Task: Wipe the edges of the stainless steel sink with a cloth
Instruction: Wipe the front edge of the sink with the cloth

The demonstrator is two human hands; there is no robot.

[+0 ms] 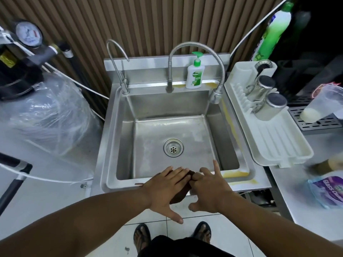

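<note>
cloth, apparently mostly under left hand

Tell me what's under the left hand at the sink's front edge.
A dark brown cloth, pressed onto the sink rim by the left hand. The hand covers most of it, so its full shape is hidden.

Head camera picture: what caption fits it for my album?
Left hand and right hand press a brown cloth on the front edge of the sink.
</note>
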